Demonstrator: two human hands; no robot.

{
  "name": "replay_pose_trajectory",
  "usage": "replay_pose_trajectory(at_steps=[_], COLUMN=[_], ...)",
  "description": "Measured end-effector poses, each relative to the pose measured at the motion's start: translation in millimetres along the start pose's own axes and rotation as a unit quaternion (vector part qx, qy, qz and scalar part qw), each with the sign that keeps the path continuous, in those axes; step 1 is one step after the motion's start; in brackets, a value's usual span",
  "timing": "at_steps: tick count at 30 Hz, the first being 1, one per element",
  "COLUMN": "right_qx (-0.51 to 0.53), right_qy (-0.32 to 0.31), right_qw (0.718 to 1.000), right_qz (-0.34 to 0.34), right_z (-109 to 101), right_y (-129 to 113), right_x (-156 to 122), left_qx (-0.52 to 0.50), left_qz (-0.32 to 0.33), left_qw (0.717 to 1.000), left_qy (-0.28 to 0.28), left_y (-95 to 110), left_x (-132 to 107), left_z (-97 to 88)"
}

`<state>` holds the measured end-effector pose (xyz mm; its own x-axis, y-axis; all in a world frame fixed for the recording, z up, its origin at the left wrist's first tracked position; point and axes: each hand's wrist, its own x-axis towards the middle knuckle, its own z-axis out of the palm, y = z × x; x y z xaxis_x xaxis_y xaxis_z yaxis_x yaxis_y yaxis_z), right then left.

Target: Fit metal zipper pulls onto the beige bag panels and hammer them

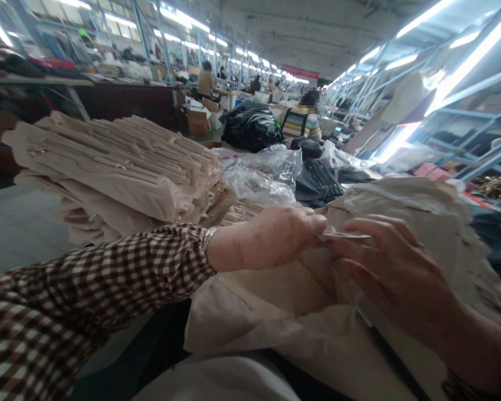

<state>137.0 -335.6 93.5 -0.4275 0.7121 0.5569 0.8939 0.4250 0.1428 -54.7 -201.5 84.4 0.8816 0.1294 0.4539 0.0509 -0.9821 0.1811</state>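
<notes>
My left hand [271, 236], in a brown checked sleeve with a bracelet at the wrist, is closed in a pinch on the end of a thin pale strip [344, 236]. My right hand [390, 267] grips the same strip from the other side, fingers curled over it. Both hands rest over a heap of cream fabric [275, 312] that spreads across my lap and to the right.
A tall stack of folded cream fabric pieces [117, 167] lies at left. Clear plastic bags [263, 175] and dark garments [317, 181] sit behind the hands. A seated person in a striped top [307, 125] is farther back. Blue metal racks [463, 94] line the right.
</notes>
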Motion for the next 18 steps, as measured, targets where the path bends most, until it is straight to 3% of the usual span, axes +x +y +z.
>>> replay_pose_trajectory(at_steps=[3,6,10,14,18], right_qx=[-0.032,0.013,0.103,0.134,0.203], right_qy=[-0.003,0.03,-0.005,0.04,0.07], right_qw=[0.999,0.996,0.981,0.975,0.96], right_qz=[0.005,0.077,0.167,0.173,0.179], right_z=[10,23,33,35,35], right_y=[2,3,2,3,-6], right_x=[-10,-23,-42,-48,-39], left_qx=[-0.014,-0.039,-0.018,-0.042,-0.113], left_qz=[-0.022,-0.022,-0.013,-0.045,-0.019], left_qw=[1.0,0.999,1.0,0.997,0.993], left_qy=[0.006,0.013,-0.009,-0.049,-0.003], left_y=[-1,-2,-2,-2,9], left_x=[2,2,-4,-6,-2], left_z=[-1.9,-3.9,-6.3,-7.5,-5.3])
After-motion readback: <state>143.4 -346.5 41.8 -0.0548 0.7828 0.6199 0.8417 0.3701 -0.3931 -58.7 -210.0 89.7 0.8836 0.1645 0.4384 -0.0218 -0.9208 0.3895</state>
